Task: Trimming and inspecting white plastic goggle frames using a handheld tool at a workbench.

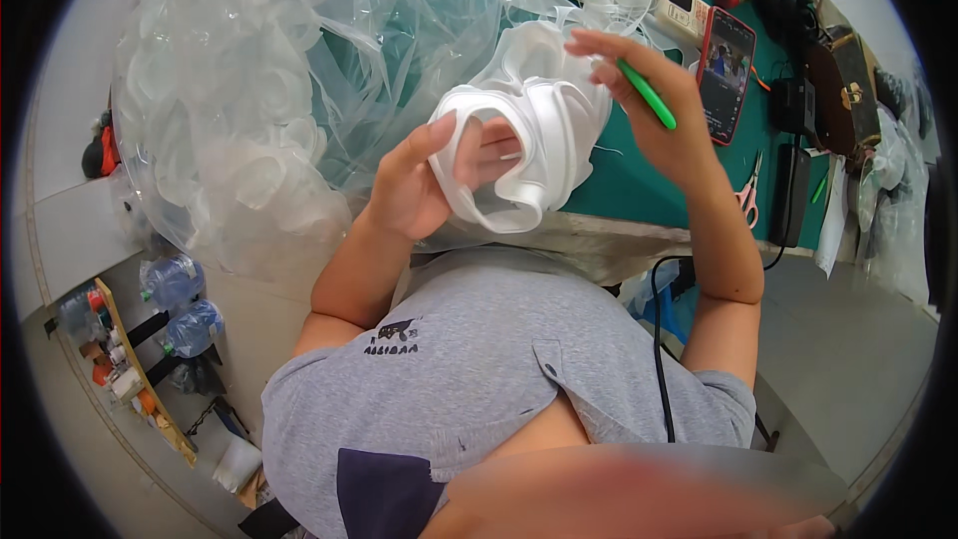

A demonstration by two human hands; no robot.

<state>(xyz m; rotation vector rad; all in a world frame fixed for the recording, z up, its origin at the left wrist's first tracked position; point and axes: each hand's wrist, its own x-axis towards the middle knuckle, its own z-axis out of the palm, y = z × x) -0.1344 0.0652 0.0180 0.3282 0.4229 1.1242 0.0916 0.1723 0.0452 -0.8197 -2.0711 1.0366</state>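
My left hand (419, 178) holds a soft white moulded piece (544, 150) with a ring-like opening. The thumb lies on its rim, and the fingers show through the opening. More white folds stand behind it, and I cannot tell whether they belong to the same piece. To the right, my right hand (654, 100) is raised with a slim green pen-shaped tool (649, 95) held in it. Its fingertips are close to the upper right edge of the white folds; whether they touch is unclear.
A large clear plastic bag (230, 120) of translucent round pieces covers the left side of the green table (624, 185). On the right lie a phone (726, 70) in a red case, pink-handled scissors (748, 195) and a brown case (843, 90). A black cable (657, 339) hangs across my front.
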